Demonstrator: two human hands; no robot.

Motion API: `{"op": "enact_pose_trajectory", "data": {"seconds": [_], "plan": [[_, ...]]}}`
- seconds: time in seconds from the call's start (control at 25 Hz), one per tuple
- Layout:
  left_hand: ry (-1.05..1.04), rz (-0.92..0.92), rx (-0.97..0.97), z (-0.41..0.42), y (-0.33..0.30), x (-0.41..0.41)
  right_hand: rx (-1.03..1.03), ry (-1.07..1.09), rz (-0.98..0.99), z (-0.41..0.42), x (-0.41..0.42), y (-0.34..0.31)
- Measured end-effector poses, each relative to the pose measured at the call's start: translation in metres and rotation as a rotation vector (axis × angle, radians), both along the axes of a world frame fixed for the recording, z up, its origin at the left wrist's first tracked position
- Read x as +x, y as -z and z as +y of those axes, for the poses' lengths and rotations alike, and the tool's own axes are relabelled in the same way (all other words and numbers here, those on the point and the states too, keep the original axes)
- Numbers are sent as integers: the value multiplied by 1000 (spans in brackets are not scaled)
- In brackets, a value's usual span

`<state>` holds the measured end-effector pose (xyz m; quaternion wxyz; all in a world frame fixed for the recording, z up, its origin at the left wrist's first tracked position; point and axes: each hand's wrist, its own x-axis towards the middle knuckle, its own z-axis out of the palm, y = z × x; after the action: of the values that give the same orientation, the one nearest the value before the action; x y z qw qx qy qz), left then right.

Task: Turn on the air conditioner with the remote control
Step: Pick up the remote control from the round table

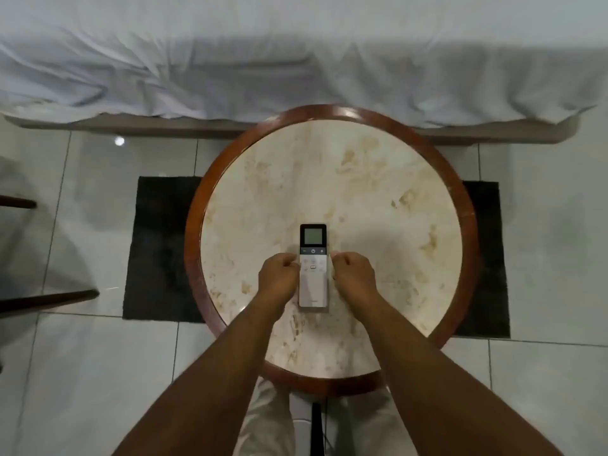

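A white remote control [313, 268] with a black top and a small grey screen lies flat on the round marble-topped table [378, 199], pointing away from me. My left hand [278, 278] rests against its left edge, fingers curled in. On the other side my right hand [354, 273] touches the right edge, fingers curled the same way. The remote sits on the table between both hands; whether either hand grips it is unclear. No air conditioner is in view.
The table has a raised brown wooden rim [192, 225]. Behind it runs a bed with a white sheet [230, 70]. A dark mat [154, 251] lies under the table on a pale tiled floor. Dark furniture legs [49, 299] stick in at the left.
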<state>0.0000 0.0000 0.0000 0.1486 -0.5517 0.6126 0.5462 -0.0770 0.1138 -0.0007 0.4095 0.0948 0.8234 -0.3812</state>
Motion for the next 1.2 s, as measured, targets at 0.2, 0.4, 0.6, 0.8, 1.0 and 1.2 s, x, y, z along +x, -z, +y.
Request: {"op": "enact_pose_trajectory", "data": {"seconds": [0.2, 0.4, 0.6, 0.8, 1.0, 1.2], "plan": [[-40, 16, -67, 7, 22, -7, 42, 54, 16, -17, 6, 22], [-34, 75, 19, 6, 11, -1, 13, 127, -35, -14, 6, 18], [46, 189, 36, 3, -50, -12, -73, 103, -34, -4, -6, -40], [147, 296, 85, 8, -127, -36, -166, 74, 40, 9, -29, -119], [384, 446, -172, 10, -242, -77, -301, 247, 191, 42, -63, -241], [683, 643, -575, 13, -362, -140, -409, 380, 463, 85, -113, -384]]}}
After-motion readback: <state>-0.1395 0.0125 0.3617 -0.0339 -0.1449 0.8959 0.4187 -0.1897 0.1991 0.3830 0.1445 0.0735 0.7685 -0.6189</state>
